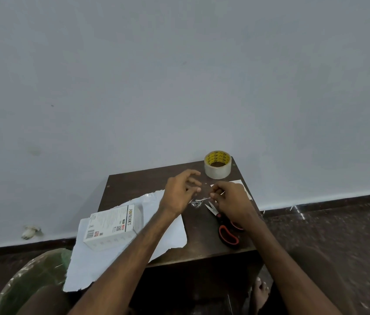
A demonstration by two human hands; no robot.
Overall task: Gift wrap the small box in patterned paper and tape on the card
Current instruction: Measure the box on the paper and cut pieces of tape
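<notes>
Pinching a thin pale strip (203, 198) between thumb and curled fingertips, the right hand (231, 198) hovers above the small dark brown table (134, 185). The left hand (179, 194) is just beside it with fingers loosely spread, and I cannot tell whether they hold anything. Left of that pinch, the white printed cardboard box (113, 226) lies on a white torn-edged paper sheet (168, 235), and a clear tape roll with a yellow core (217, 165) stands just beyond it.

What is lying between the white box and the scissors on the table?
In the head view: the white paper under the box, crossed by the left forearm, then bare dark table up to the scissors.
</notes>
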